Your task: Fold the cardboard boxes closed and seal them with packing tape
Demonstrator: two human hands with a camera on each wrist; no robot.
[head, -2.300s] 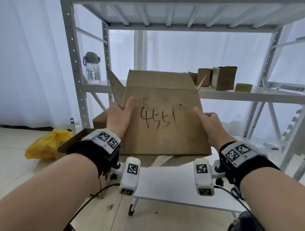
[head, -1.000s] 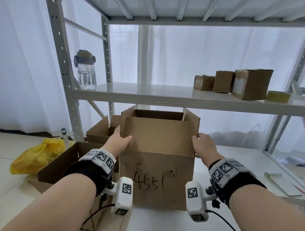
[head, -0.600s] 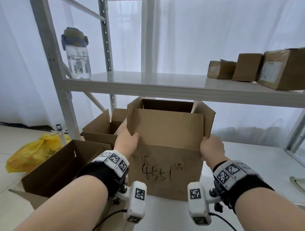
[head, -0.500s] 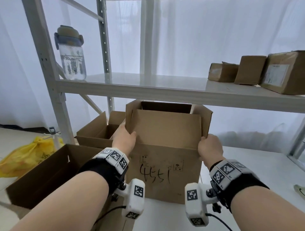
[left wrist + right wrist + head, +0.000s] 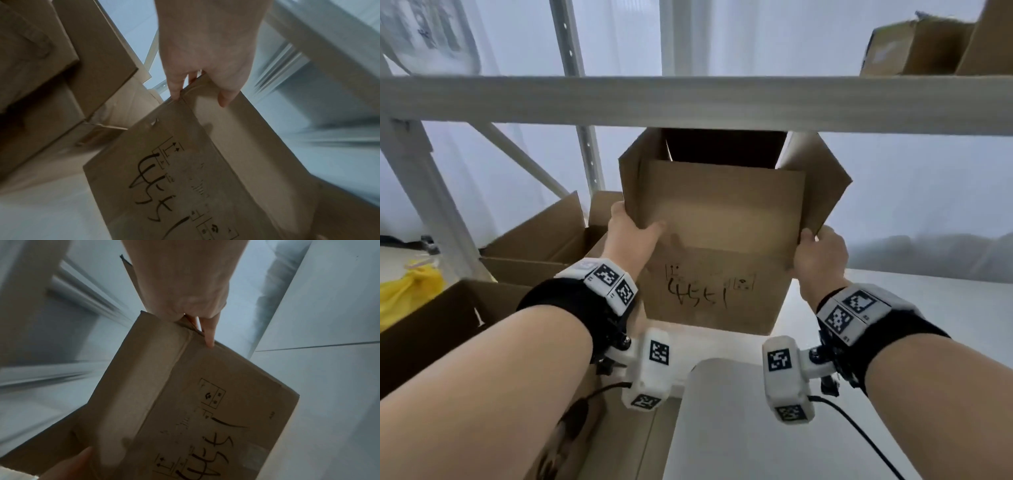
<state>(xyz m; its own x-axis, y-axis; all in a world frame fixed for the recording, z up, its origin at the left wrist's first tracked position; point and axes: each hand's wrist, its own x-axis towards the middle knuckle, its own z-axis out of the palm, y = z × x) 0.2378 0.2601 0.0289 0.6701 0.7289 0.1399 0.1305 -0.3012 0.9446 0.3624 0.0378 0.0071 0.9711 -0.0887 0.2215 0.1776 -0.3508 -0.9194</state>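
Brown cardboard box point(image 5: 709, 291) with black handwriting on its near side stands on the white worktop point(image 5: 928, 308) under a grey metal shelf point(image 5: 688, 102), its top flaps upright. The left hand point(image 5: 631, 236) grips its left front corner, the right hand point(image 5: 820, 255) its right one. Other open cardboard boxes point(image 5: 541, 240) lie to the left.

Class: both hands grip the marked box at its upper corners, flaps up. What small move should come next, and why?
Probably fold a side flap inward first. The box stands on the white table, all flaps up, left hand and right hand already holding its upper corners.
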